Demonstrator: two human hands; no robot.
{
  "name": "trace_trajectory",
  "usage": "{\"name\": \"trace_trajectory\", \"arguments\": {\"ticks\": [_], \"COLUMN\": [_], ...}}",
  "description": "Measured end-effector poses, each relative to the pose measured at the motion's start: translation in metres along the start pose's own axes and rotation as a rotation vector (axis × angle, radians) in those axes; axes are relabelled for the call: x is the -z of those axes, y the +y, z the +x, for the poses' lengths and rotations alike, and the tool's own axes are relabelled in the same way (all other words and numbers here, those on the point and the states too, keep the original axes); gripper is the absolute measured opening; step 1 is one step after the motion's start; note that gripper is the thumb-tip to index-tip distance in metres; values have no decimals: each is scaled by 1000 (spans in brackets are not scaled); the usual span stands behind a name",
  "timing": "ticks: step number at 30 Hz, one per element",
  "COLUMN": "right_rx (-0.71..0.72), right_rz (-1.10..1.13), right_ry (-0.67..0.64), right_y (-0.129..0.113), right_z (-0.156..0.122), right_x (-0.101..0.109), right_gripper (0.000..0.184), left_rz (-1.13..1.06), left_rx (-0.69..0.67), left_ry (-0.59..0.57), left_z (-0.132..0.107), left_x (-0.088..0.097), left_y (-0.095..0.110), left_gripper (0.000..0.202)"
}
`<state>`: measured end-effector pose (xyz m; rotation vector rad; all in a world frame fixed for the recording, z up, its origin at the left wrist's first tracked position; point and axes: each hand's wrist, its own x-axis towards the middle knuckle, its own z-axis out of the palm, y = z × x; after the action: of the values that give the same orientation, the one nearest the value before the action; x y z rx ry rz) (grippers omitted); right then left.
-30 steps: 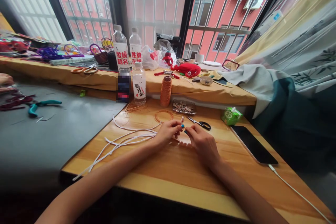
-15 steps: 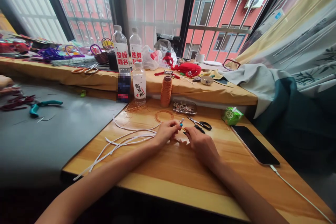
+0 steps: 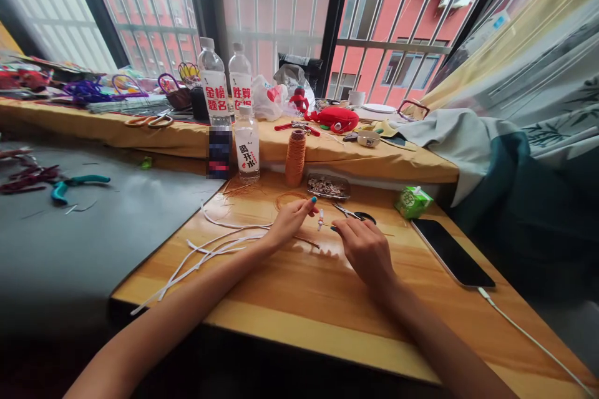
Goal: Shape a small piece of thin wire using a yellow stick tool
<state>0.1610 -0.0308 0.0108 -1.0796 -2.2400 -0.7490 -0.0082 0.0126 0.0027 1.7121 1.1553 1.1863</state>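
Note:
My right hand pinches a thin orange cord that carries a small white bead, held just above the wooden table. My left hand hovers a little to the left of the bead, fingers apart and index finger raised; a loose orange strand lies on the table under it. Small black-handled scissors lie just beyond my right hand. A coil of orange cord and a spool of the same cord sit behind my left hand.
White flat strips trail left from my left hand. A metal tray of small parts, a water bottle, a green tissue pack and a phone with its cable surround the hands. Teal pliers lie on the grey mat.
My left hand has let go of the bead and lifted toward the coil with its index finger out. The bead now hangs from the cord in my right hand. The view has tilted slightly.

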Motion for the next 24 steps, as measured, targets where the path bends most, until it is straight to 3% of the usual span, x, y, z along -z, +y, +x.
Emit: {"name": "trace_trajectory", "arguments": {"ticks": [5, 15, 24], "right_rx": [97, 104, 30], "right_rz": [9, 1, 36], "right_ry": [-22, -67, -206], "right_y": [-1, -2, -4], "right_z": [0, 1, 0], "right_x": [2, 1, -1], "right_gripper": [19, 20, 17], "left_rz": [-152, -430, -471], "left_rx": [48, 178, 111], "left_ry": [-150, -235, -183], "left_z": [4, 3, 4], "left_x": [1, 2, 0], "left_y": [-3, 3, -3], "left_gripper": [31, 22, 22]}}
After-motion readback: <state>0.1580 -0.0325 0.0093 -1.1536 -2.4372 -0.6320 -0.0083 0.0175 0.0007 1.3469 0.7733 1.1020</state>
